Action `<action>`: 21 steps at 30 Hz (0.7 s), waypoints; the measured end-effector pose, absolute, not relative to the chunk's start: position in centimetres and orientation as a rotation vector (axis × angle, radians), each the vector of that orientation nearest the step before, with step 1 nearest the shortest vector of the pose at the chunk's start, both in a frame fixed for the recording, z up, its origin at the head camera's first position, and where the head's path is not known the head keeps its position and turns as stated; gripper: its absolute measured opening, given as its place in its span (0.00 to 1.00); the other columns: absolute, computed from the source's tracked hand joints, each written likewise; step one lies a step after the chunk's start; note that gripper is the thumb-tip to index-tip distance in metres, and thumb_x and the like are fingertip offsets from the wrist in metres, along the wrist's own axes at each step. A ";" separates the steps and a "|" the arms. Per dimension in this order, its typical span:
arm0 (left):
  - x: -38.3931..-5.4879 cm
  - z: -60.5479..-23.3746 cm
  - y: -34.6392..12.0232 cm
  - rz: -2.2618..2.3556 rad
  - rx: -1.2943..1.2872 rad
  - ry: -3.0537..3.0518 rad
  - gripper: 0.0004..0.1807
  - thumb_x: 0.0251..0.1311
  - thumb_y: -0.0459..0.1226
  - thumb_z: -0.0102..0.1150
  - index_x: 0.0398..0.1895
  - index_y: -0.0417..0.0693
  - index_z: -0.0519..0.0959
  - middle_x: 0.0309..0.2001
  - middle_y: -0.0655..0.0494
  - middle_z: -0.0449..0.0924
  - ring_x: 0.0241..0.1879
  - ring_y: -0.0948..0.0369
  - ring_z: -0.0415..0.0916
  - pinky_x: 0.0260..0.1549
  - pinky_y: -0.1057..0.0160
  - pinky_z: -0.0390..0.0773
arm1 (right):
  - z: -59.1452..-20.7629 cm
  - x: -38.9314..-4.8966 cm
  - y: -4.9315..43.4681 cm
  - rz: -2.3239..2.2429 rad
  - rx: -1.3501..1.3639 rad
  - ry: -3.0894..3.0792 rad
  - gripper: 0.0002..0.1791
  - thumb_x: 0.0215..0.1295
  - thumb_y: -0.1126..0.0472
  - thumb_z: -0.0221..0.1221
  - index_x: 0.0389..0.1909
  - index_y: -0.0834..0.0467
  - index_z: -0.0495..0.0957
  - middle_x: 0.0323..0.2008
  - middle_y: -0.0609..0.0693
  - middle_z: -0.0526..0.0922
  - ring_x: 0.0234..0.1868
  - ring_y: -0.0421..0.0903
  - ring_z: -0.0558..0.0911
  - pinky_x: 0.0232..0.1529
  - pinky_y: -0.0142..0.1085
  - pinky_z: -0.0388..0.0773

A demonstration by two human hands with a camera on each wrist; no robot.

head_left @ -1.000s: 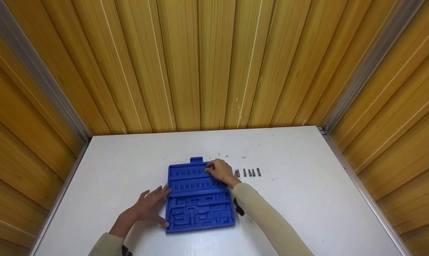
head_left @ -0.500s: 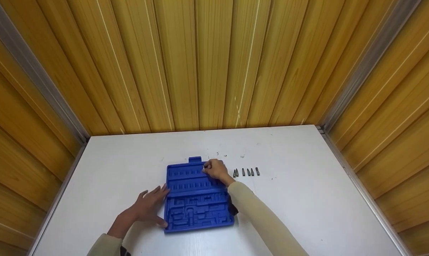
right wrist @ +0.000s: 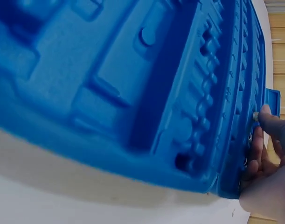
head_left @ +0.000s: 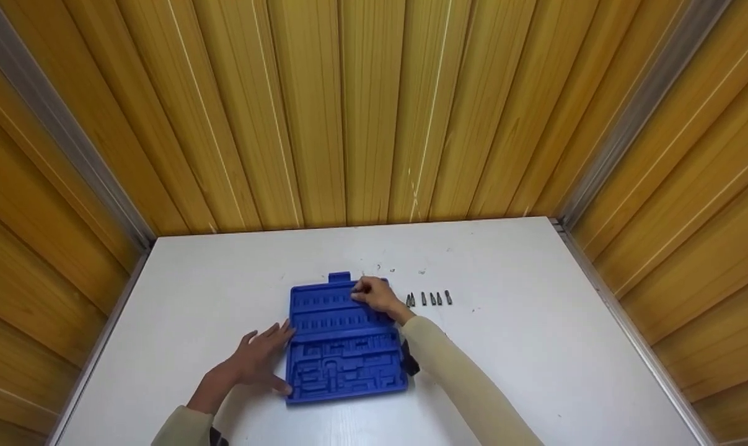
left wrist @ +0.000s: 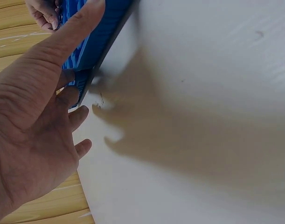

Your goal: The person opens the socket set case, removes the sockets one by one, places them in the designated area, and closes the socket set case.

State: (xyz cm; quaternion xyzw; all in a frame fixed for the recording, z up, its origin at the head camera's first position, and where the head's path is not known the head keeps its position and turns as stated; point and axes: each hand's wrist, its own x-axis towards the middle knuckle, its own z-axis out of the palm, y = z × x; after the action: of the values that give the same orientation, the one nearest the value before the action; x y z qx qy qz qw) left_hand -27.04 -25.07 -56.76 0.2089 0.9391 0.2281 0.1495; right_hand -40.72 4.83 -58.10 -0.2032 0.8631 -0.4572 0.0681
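A blue moulded tool case [head_left: 343, 336] lies unfolded flat on the white table, its latch tab on the far side. My left hand [head_left: 259, 359] rests along the case's left edge, thumb near the front corner and fingers spread, as the left wrist view also shows. Over the far row of slots, my right hand [head_left: 375, 295] pinches a small metal bit [right wrist: 255, 116] between thumb and fingertips. Below that bit, small metallic ends glint in the case, partly hidden by the fingers. Several dark screwdriver bits [head_left: 432, 299] lie on the table just right of the case.
The white table [head_left: 504, 365] extends on all sides of the case, with small dark specks beyond it. Yellow wood-patterned panels [head_left: 374, 124] wall in the back and both sides, joined by grey metal posts.
The view has shifted slightly. My right hand stays over the far row, its fingers moving only a little around the bit. My left hand keeps its place on the case edge.
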 end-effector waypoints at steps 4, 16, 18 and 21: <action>-27.0 -56.8 -25.0 0.656 0.594 2.704 0.69 0.36 0.54 0.85 0.79 0.36 0.55 0.80 0.33 0.50 0.79 0.33 0.48 0.71 0.24 0.45 | -57.8 -41.0 5.2 -1.475 -0.668 2.512 0.07 0.69 0.68 0.62 0.37 0.70 0.78 0.43 0.66 0.85 0.40 0.44 0.81 0.45 0.35 0.78; -26.9 -56.4 -25.0 0.664 0.600 2.703 0.69 0.36 0.54 0.85 0.79 0.36 0.55 0.80 0.33 0.50 0.79 0.33 0.48 0.71 0.25 0.45 | -54.3 -41.2 7.9 -1.573 -0.555 2.474 0.14 0.71 0.63 0.62 0.52 0.67 0.81 0.46 0.67 0.87 0.42 0.62 0.86 0.36 0.32 0.78; -26.9 -56.4 -25.0 0.672 0.601 2.698 0.68 0.36 0.53 0.85 0.79 0.35 0.56 0.80 0.34 0.50 0.79 0.33 0.48 0.71 0.25 0.44 | -54.0 -41.1 8.7 -1.559 -0.567 2.460 0.16 0.71 0.63 0.62 0.55 0.67 0.80 0.45 0.70 0.87 0.44 0.63 0.86 0.39 0.33 0.80; -26.9 -56.5 -25.0 0.676 0.609 2.694 0.68 0.37 0.53 0.84 0.79 0.35 0.56 0.80 0.34 0.50 0.79 0.33 0.48 0.72 0.25 0.44 | -53.9 -40.9 10.3 -1.564 -0.582 2.453 0.17 0.72 0.64 0.61 0.58 0.68 0.79 0.43 0.74 0.86 0.40 0.63 0.86 0.34 0.32 0.77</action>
State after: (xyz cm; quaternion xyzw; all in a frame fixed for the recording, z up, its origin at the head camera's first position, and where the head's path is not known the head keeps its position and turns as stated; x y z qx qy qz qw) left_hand -26.92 -24.97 -56.48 0.2117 0.9370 0.2352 0.1482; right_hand -40.91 10.28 -53.89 -0.1953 0.8237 -0.5251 0.0874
